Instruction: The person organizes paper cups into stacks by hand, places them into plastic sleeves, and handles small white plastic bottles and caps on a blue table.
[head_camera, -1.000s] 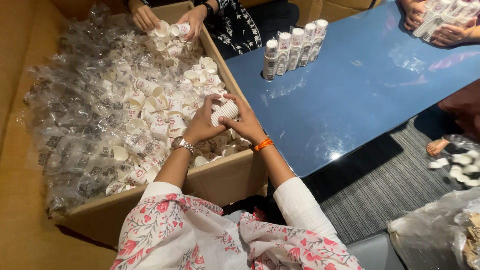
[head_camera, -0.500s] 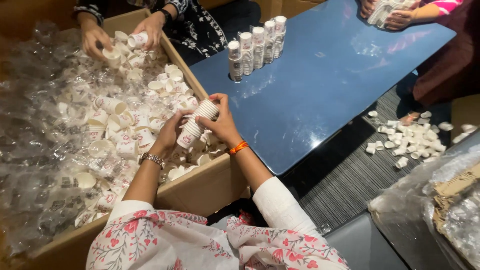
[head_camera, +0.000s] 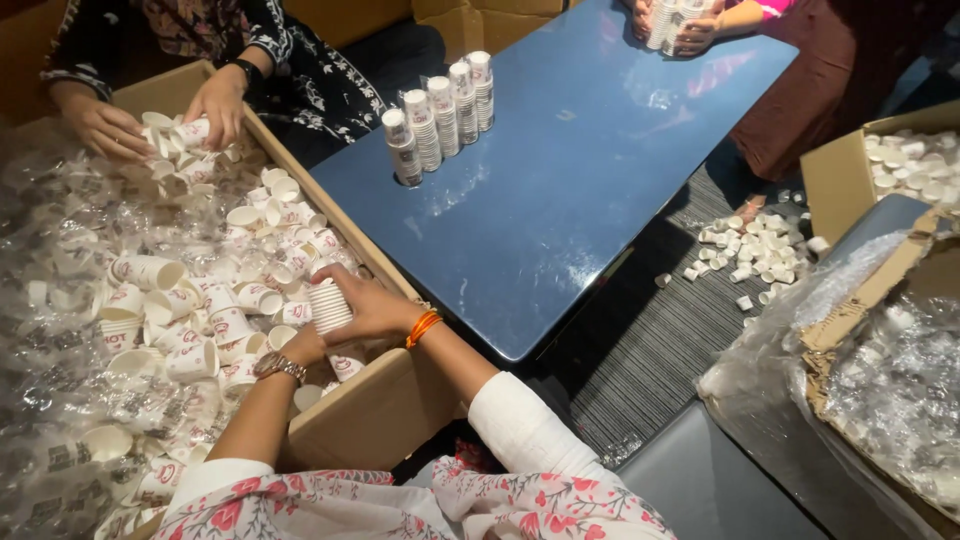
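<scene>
Since half a second ago, the stack of paper cups (head_camera: 329, 307) is being kept in both hands with hardly any shift; it is the head camera that has swung right, so more of the floor and a second box are being shown. Cups are being gathered and nested, by the look of it, and the step in hand is the building of one stack. The right hand (head_camera: 375, 308) is being closed around the stack from the side, while the left hand (head_camera: 300, 348) is being cupped under its lower end, fingers curled on it. The stack is being held just inside the near right edge of the big cardboard box (head_camera: 375, 415). A steady hold and a square line-up would be called for if another cup is to be slid on. That box is being filled with loose paper cups (head_camera: 190, 320) lying among clear plastic wrap (head_camera: 60, 220). At its far edge, cups are being handled by another person's hands (head_camera: 215, 100). Five finished stacks (head_camera: 440, 115) are being stood near the far left corner of the blue table (head_camera: 600, 200). More cups are lying scattered on the striped floor mat (head_camera: 750, 250), and others are being held in a smaller box (head_camera: 905, 165) at the right.
</scene>
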